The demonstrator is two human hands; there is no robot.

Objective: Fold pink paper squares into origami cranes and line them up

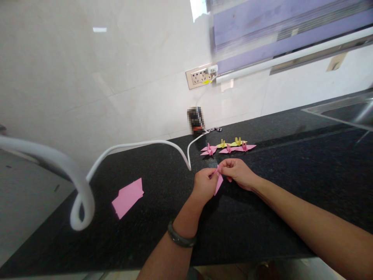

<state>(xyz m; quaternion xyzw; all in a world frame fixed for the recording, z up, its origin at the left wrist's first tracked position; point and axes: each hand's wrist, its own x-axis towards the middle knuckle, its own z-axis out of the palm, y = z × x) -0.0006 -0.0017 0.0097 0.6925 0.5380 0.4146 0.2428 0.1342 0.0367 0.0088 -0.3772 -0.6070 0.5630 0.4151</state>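
A partly folded pink paper crane is pinched between my two hands above the dark countertop. My left hand is closed on its body, and a pointed pink flap hangs down beside the thumb. The fingertips of my right hand are closed on the upper tip of the same paper, partly hiding it. Just beyond my hands stand several finished paper cranes: pink ones in front and yellow ones behind. To the left lie pink paper sheets, loosely overlapping.
A thick white cable loops over the counter from the left. Against the wall stands a blurred dark object, below a socket panel with a plug in it. A sink edge lies at the far right.
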